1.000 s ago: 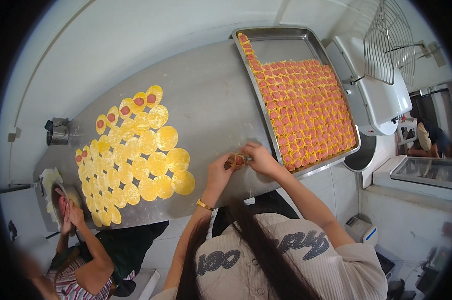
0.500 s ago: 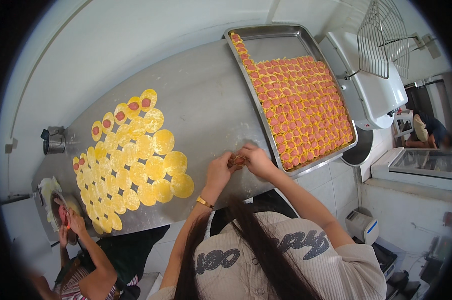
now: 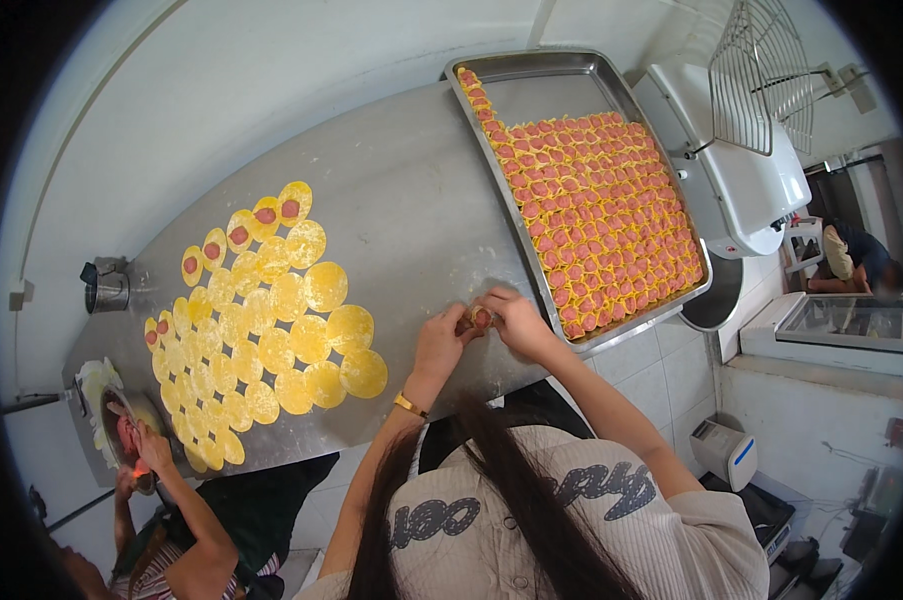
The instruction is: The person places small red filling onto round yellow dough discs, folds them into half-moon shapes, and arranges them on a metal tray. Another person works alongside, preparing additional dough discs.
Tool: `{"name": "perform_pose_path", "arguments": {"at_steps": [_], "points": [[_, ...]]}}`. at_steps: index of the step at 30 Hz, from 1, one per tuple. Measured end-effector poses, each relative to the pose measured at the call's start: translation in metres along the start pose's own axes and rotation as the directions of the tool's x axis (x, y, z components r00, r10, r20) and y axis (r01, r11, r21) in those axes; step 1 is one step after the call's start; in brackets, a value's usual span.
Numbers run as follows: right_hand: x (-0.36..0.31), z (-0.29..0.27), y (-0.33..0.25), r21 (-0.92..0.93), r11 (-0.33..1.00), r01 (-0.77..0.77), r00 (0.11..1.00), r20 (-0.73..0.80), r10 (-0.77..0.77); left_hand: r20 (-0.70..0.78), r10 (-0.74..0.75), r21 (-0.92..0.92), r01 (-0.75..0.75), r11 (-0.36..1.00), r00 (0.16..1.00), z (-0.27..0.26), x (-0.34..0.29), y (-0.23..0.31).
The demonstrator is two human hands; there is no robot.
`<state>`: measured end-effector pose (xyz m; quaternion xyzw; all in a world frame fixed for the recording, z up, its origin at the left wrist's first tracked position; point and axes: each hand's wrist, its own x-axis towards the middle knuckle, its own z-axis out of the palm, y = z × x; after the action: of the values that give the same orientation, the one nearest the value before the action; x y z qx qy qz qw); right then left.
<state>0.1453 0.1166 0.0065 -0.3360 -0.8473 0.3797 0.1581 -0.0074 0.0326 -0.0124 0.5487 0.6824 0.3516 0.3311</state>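
Between my two hands, just above the steel table (image 3: 401, 190), is a small dumpling (image 3: 481, 317) with pink meat filling showing at its top. My left hand (image 3: 439, 340) has its fingers closed round one side of it, and my right hand (image 3: 517, 322) pinches the other side. Left of my hands, round yellow floured wrappers (image 3: 309, 338) lie in rows; several along the far edge carry a dab of pink filling (image 3: 239, 235). To the right, a large metal tray (image 3: 541, 68) holds tight rows of finished open-topped dumplings (image 3: 611, 220).
At the lower left a co-worker's hand (image 3: 151, 450) works over a metal bowl (image 3: 143, 408) of pink meat. A metal pot (image 3: 106, 285) stands at the table's far left end. A white appliance (image 3: 741, 170) and wire rack (image 3: 761, 80) are beyond the tray. Another person (image 3: 851, 260) bends at far right.
The dumpling has turned slightly between my fingers, its filling facing up more plainly. At the left, the co-worker's hands and orange tool have moved lower by the bowl.
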Motion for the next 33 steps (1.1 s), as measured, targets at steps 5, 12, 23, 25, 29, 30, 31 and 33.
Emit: {"name": "perform_pose_path", "arguments": {"at_steps": [5,12,23,25,29,30,31,33], "points": [[-0.003,-0.001,0.001,-0.043,0.999,-0.028,0.999,-0.035,0.027,-0.077,0.096,0.024,-0.095,0.995,0.992,0.002,0.001,-0.003],[0.002,0.001,0.007,-0.048,0.998,0.03,0.997,-0.076,-0.034,-0.055,0.104,0.03,-0.103,0.994,0.993,0.0,0.004,-0.003],[0.007,0.006,0.003,-0.017,0.998,-0.053,0.993,-0.109,0.051,-0.067,0.099,0.023,-0.098,0.995,0.993,0.001,0.009,-0.006],[0.005,0.008,0.001,-0.038,0.99,-0.138,0.99,-0.034,0.137,-0.074,0.074,0.003,-0.074,0.997,0.995,0.003,0.008,-0.007],[0.006,0.013,-0.004,-0.093,0.996,-0.018,0.998,-0.06,0.013,-0.081,0.028,0.105,-0.019,0.994,0.996,0.0,0.004,-0.007],[0.005,0.014,-0.007,-0.129,0.992,-0.006,0.996,-0.088,-0.006,-0.074,0.017,0.123,-0.007,0.992,0.997,-0.003,0.002,-0.007],[0.005,0.015,-0.009,-0.17,0.985,0.039,0.989,-0.134,-0.062,-0.069,0.003,0.127,0.005,0.992,0.998,-0.007,0.002,-0.007],[0.003,0.016,-0.014,-0.188,0.981,-0.043,0.998,-0.054,0.033,-0.129,-0.009,0.075,0.018,0.997,0.992,-0.022,-0.002,-0.01]]}}
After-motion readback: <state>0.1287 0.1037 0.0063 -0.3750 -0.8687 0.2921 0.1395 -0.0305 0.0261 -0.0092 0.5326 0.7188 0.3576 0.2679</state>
